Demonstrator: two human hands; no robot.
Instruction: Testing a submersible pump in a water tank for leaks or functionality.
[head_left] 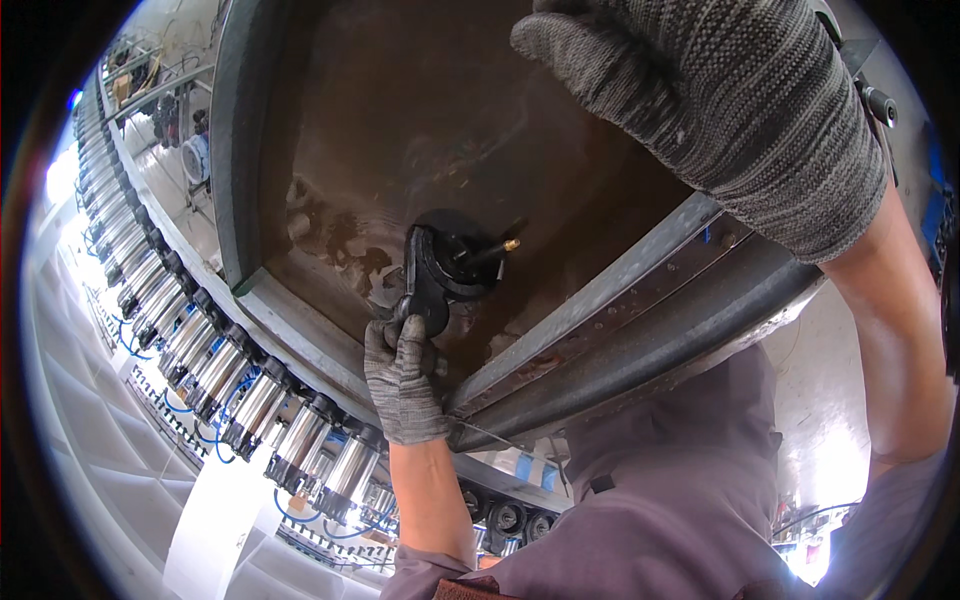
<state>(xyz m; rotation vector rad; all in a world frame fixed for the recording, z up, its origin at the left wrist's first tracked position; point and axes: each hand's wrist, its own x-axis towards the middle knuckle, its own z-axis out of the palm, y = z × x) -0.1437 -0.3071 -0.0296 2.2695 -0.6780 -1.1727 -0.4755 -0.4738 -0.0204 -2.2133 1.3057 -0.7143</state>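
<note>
Above left hand (403, 375) fingers: dark wrench (424, 285), gripped shut, on black round fitting (462, 255). Right hand (720, 110) probably resting flat, holding nothing.

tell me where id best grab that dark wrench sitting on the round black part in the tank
Grip the wrench by its lower handle end, coming up from below over the tank's near rim. Its head sits around the round black part, so only the handle is free. The gloved left hand already closes there; the right hand rests higher up.
</note>
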